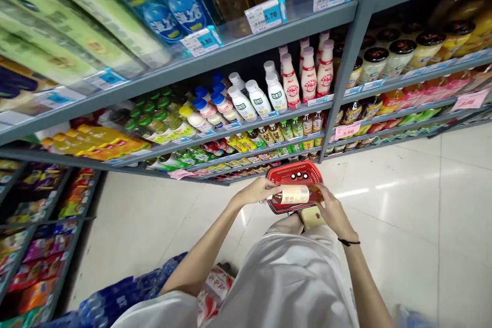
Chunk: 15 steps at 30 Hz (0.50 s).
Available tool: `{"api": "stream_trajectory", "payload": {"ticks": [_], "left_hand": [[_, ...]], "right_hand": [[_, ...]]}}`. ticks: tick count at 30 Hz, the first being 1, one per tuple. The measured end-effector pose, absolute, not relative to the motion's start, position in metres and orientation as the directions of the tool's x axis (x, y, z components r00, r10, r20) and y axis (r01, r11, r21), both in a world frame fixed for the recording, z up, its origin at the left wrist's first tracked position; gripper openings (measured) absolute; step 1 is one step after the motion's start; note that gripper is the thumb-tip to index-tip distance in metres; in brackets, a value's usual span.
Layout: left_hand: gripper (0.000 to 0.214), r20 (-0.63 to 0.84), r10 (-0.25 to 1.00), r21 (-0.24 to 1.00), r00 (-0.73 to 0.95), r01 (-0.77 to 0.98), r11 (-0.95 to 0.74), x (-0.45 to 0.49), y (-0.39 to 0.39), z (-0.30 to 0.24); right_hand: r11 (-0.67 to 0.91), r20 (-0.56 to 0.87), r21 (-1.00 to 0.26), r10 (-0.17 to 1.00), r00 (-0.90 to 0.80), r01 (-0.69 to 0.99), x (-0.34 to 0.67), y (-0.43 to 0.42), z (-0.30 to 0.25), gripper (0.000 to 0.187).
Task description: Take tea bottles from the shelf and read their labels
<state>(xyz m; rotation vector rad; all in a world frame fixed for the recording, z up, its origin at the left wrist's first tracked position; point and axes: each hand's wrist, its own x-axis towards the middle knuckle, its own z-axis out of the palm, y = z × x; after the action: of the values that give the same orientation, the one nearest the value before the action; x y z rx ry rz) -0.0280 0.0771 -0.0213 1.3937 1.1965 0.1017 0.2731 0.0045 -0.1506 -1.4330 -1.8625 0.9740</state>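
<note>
Lower left of frame: snack packs (34, 246) on low shelves, and blue-wrapped water packs (115, 292) stacked on the floor, probably too heavy for a shelf. Mid left: yellow drink bottles (96, 141) in rows, faces out to the aisle, price tags (265, 14) clipped on the shelf lips.

Centre: left hand (255, 192) has its fingers closed on the neck end of the bottle (294, 195). The bottle lies horizontal, pale label up, spanning both hands, just above the red basket (279, 173). My read: held flat so the label faces the eyes. The basket sits on the floor close to the shelf foot, which leaves both hands free.

Right of centre: right hand (333, 210) grips the base end, fingers curled round it. Flat tan item (312, 218) just below that hand; can't tell if it's held. Black band (348, 242) on the right wrist.

Right: jars (400, 56) on the upper shelves, glossy tile floor (423, 205).
</note>
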Motion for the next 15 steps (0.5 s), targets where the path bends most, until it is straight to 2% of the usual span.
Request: {"api": "stream_trajectory", "payload": {"ticks": [3,6,10,13,15], "left_hand": [[0.054,-0.641,0.558,0.754,0.526,0.568,0.330,-0.032,0.081,-0.055],[0.048,-0.710,0.492,0.702,0.504,0.568,0.430,-0.035,0.085,-0.100],[0.036,-0.834,0.469,0.540,0.292,0.606,0.584,-0.032,0.090,-0.180],[0.029,-0.897,0.434,0.384,0.080,0.628,0.677,-0.024,0.098,-0.245],[0.033,-0.906,0.420,0.300,-0.049,0.625,0.721,-0.020,0.108,-0.287]], "right_hand": [[0.048,-0.085,-0.840,0.972,-0.217,0.541,0.258,-0.004,-0.197,0.061],[-0.046,-0.162,-0.825,0.974,-0.158,0.563,0.243,-0.011,-0.241,0.063],[-0.204,-0.302,-0.776,0.951,-0.068,0.597,0.237,-0.024,-0.301,0.059],[-0.328,-0.421,-0.712,0.907,-0.003,0.620,0.251,-0.046,-0.340,0.051],[-0.420,-0.507,-0.644,0.860,0.055,0.639,0.269,-0.070,-0.358,0.041]]}}
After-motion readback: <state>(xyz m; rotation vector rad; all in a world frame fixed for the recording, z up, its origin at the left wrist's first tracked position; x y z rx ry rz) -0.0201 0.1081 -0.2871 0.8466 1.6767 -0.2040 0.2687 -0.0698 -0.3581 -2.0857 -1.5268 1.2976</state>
